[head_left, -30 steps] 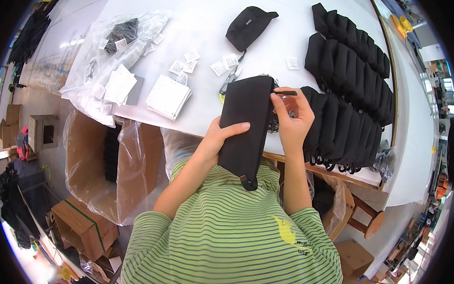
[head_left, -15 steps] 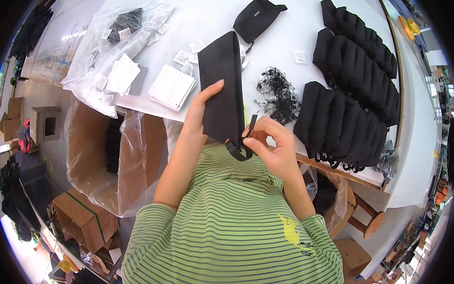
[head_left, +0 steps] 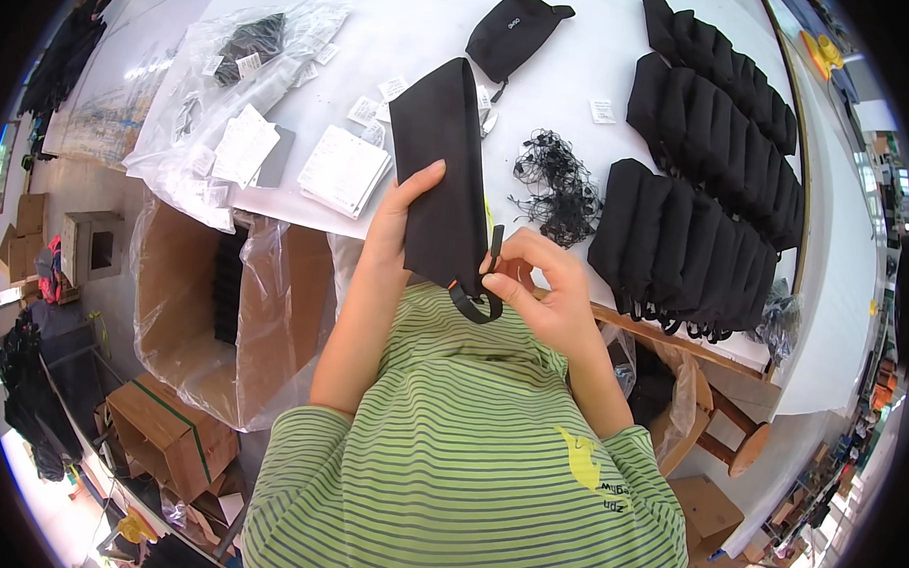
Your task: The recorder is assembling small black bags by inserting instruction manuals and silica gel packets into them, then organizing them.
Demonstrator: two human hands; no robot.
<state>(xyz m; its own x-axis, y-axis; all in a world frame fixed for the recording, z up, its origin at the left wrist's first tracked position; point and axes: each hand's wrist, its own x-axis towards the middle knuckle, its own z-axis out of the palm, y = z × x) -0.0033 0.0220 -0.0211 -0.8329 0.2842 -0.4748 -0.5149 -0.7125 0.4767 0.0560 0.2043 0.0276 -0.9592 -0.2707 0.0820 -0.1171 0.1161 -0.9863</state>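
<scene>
My left hand (head_left: 399, 220) grips a long flat black fabric pouch (head_left: 440, 173), thumb across its front, holding it upright over the near edge of the white table (head_left: 573, 48). My right hand (head_left: 539, 287) pinches the small black strap loop (head_left: 482, 285) at the pouch's lower end, close to my striped green shirt. A tangle of thin black cords (head_left: 556, 187) lies on the table just right of the pouch.
Two rows of stacked black pouches (head_left: 713, 183) fill the table's right side. One rounded black pouch (head_left: 513, 31) lies at the back. White cards (head_left: 340, 168), small tags and clear plastic bags (head_left: 231, 86) lie at left. A bag-lined cardboard box (head_left: 228, 306) stands below the table.
I lifted the pouch off the table toward my chest and tilted it upright. My right hand came off the cord tangle down to the strap loop at its lower end.
</scene>
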